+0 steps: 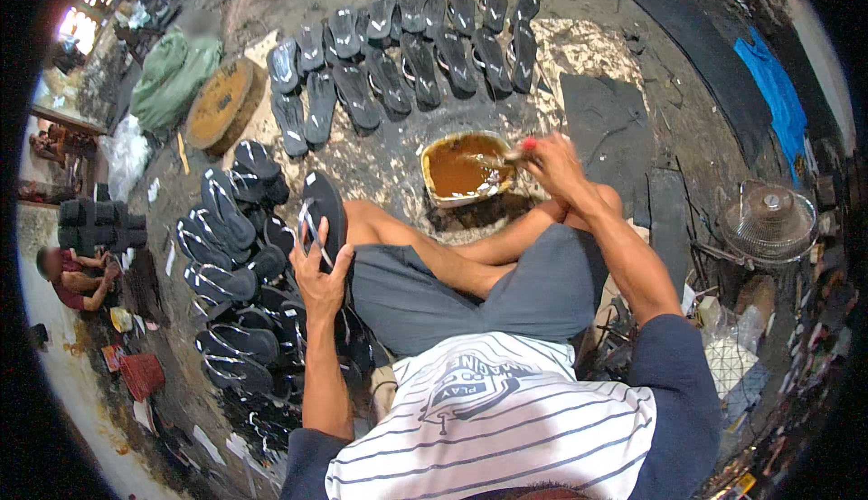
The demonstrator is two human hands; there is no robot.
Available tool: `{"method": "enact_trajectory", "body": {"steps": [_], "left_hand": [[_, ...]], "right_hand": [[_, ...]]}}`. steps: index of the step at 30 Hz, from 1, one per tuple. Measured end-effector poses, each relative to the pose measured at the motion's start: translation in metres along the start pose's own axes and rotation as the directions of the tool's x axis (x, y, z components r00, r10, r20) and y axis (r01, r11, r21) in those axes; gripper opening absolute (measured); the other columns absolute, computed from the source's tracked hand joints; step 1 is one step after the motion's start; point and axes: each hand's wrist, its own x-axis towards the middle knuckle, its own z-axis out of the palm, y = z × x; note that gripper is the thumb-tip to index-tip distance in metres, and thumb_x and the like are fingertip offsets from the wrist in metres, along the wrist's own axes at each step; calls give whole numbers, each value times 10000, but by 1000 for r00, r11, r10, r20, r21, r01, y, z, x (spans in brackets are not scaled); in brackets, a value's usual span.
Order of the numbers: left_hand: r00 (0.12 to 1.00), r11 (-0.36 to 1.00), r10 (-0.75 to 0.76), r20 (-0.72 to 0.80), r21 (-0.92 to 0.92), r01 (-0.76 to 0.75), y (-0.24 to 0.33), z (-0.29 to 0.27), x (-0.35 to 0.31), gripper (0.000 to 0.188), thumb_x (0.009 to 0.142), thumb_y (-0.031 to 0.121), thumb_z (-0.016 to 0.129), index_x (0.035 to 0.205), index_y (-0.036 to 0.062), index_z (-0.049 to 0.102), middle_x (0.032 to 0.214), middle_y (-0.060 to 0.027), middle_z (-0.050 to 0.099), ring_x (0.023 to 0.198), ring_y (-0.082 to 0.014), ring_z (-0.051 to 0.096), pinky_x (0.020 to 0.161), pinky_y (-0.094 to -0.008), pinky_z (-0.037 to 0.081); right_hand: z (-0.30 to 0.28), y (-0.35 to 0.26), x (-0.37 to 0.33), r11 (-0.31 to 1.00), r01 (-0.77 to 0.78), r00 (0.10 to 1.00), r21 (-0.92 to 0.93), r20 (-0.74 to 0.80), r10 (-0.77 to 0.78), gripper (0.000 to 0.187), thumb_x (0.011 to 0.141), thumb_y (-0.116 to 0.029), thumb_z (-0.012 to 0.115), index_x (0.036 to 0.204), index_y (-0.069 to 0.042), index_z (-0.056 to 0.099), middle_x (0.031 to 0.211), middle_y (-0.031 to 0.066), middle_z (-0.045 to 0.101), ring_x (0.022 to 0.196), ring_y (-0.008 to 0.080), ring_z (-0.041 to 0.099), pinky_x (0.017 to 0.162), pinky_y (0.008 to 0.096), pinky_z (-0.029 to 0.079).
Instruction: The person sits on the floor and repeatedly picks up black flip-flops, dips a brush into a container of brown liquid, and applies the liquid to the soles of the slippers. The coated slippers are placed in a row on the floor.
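My left hand [320,274] grips a black flip-flop [327,200] by its edge and strap, beside my left knee. My right hand [556,167] is closed around a brush [514,155] with a bit of red at its handle. The brush reaches over the right rim of a tub [428,177] of amber-brown liquid, probably glue; whether its tip is in the liquid I cannot tell. Beyond the tub, black flip-flops [419,70] lie in two curved rows. More flip-flops with pale straps [223,218] are heaped left of my left hand.
A round wooden block [225,102] stands at the far left, near a green sack [176,75]. Dark sheets [604,116] lie right of the tub. A fan [770,221] is at the right, a blue cloth [775,93] behind it. Another person [86,285] sits at the far left.
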Motion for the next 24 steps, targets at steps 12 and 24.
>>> {"method": "enact_trajectory", "body": {"steps": [12, 24], "left_hand": [[883, -406, -166, 440, -846, 346, 156, 29, 46, 556, 1027, 507, 490, 1273, 16, 581, 1122, -119, 690, 883, -204, 700, 746, -328, 596], [946, -415, -9, 325, -862, 292, 130, 31, 24, 662, 1032, 531, 417, 1495, 57, 388, 1400, -194, 548, 1152, -350, 629, 925, -519, 551]], "right_hand": [[-50, -192, 56, 726, 396, 765, 561, -640, 77, 296, 898, -128, 740, 1178, -66, 667, 1042, 109, 675, 1001, 243, 620, 868, 353, 488], [-104, -165, 61, 359, 72, 887, 930, -224, 404, 340, 974, -242, 669, 1195, 16, 653, 1065, 119, 710, 930, 139, 657, 834, 315, 519]]}}
